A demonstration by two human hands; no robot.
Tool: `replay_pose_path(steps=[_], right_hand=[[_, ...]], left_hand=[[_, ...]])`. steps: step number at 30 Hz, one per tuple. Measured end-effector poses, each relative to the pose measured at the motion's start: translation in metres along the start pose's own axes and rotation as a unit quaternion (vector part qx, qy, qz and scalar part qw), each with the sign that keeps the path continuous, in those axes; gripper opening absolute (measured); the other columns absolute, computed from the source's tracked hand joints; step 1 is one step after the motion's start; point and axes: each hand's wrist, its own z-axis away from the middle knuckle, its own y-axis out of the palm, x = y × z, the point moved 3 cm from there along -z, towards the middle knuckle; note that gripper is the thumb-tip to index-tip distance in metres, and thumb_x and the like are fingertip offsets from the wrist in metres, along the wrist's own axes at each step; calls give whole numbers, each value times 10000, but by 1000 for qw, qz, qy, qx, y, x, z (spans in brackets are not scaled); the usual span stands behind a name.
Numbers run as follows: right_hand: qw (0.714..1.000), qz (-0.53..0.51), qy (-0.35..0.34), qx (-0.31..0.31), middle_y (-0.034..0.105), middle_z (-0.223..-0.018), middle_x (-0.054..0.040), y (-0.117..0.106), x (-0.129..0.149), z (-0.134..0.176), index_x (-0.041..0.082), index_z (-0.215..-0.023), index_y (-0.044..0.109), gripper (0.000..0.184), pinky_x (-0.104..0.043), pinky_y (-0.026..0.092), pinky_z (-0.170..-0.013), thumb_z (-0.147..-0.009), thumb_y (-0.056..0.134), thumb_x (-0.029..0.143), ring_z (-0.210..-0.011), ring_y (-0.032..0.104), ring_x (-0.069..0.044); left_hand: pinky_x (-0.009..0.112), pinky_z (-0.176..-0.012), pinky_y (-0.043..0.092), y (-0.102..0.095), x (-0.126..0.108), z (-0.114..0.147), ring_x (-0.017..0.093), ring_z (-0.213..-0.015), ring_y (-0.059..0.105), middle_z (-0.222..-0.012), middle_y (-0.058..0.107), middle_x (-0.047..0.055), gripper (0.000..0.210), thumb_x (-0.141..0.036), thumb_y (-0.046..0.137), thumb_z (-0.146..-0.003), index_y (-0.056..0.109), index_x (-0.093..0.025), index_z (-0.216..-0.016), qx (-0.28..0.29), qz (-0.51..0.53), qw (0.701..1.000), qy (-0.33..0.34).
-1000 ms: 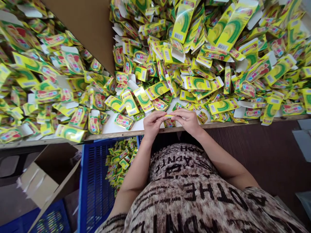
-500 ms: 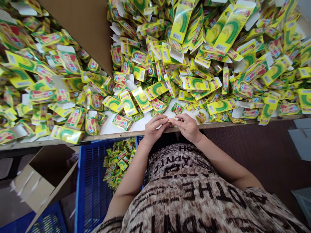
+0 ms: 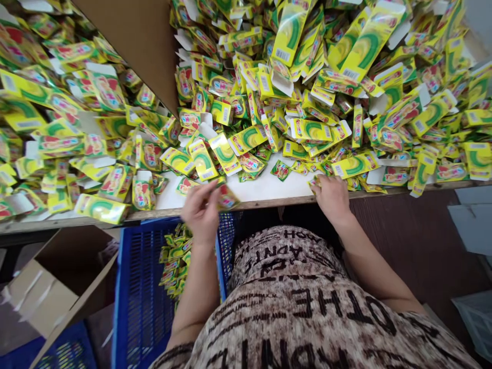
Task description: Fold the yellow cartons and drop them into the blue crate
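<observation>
My left hand (image 3: 202,209), smeared by motion, is closed at the table's front edge. A small yellow, green and red carton (image 3: 228,198) is at its fingertips, also blurred. Further right, my right hand (image 3: 332,199) lies at the edge with its fingers bent onto a small sachet (image 3: 314,184), which they partly cover. Another flat sachet (image 3: 281,170) lies on the white tabletop (image 3: 265,190) between the hands. Behind them is a large heap of printed cartons (image 3: 249,139), many with open white flaps.
A brown cardboard sheet (image 3: 132,46) slants across the heap at upper left. Below the table, a blue plastic crate (image 3: 132,297) holds a pile of cartons (image 3: 175,264). An open cardboard box (image 3: 46,294) stands left of it.
My hands have parted from their pinch at the middle. The left moved left with a small carton; the right moved right onto a sachet lying at the edge.
</observation>
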Motion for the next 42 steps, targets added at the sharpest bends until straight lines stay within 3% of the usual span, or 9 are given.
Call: replay_pose_path(steps=[5,9,15,20,23,32,35,39,42], right_hand=[[991,-127,-42,30,709,-932,-110,12,8,-15,164,-1009,724,172,-393,469,-853,-868,668,245,-917,611,-271],[959,-259,-115,1,671,-966,-76,25,41,-50,188,-923,736,116,-356,480,-851,-880,632,215,-929,604,-227],[957,-240,-163,23,655,-893,-85,50,76,-77,186,-804,685,130,-373,474,-822,-862,586,126,-906,585,-243],[924,-350,-137,-67,670,-860,-57,28,69,-46,207,-811,646,124,-361,493,-830,-912,581,240,-858,616,-215],[905,-402,-101,-97,660,-847,-47,18,63,-29,217,-819,621,143,-350,500,-808,-912,601,323,-835,613,-202],[829,-558,26,5,607,-788,-5,40,53,-32,209,-875,540,395,-280,479,-634,-791,676,570,-702,571,-151],[858,-505,-13,91,565,-647,10,36,57,-26,227,-738,486,429,-275,424,-540,-838,624,621,-584,534,-152],[915,-404,-8,-16,491,-565,12,29,51,-23,253,-674,367,503,-295,371,-541,-854,567,679,-541,471,-164],[926,-373,-3,-52,499,-583,1,33,50,-27,256,-684,364,483,-304,371,-576,-880,514,670,-566,468,-174]], left_hand=[[304,-727,503,-109,86,45,188,-752,624,-842,680,45,332,-393,642,-837,753,-204,-1087,187,-240,937,-173],[355,-744,534,-144,129,78,286,-824,683,-835,730,94,406,-402,734,-667,749,-168,-998,278,-360,830,-322],[342,-784,570,-46,41,40,200,-750,692,-786,743,24,268,-469,709,-792,741,-212,-861,157,-54,961,-221],[322,-733,597,90,-24,18,159,-766,689,-913,725,51,470,-463,793,-733,675,-159,-1071,223,278,890,-286],[300,-722,587,136,-36,19,132,-721,649,-820,692,24,451,-446,851,-660,677,-129,-930,270,354,843,-301],[239,-676,509,144,-47,27,123,-696,624,-769,656,-15,479,-442,797,-737,579,-173,-1069,332,386,820,-261],[240,-663,492,142,-42,25,127,-639,620,-687,622,-48,469,-424,727,-818,507,-211,-1173,345,325,848,-236],[341,-818,495,130,-31,-1,205,-823,637,-828,668,46,306,-350,646,-901,598,-200,-1163,267,59,960,-59],[479,-999,421,122,-25,-23,332,-1151,539,-1183,617,164,394,-381,728,-838,634,-198,-1174,184,-119,975,40]])
